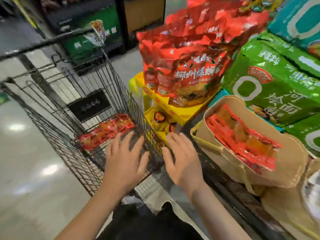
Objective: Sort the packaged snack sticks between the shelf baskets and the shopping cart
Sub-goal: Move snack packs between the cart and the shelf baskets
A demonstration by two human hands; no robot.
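Snack sticks (105,131) lying heaped on shopping cart (72,94) floor, long axes running lower-left to upper-right. Left hand (125,160) hovering just short of pile, fingers spread, holding nothing; nearer of two. Right hand (181,158) reaching beside cart's wire wall, fingers apart, empty. More sticks filling shelf basket (225,151) to right, slanting upper-left to lower-right. Next pick likely from cart pile, ahead-left of fingers.

The dark wire-mesh metal shopping cart (72,94) holds glossy red plastic snack-stick packets (105,130). On the right, a matt tan cardboard basket (225,163) holds more shiny packets (242,135). Far behind are glossy red film bags (190,66) and green plastic packs (270,84). The pale floor (26,153) is smooth and reflective.
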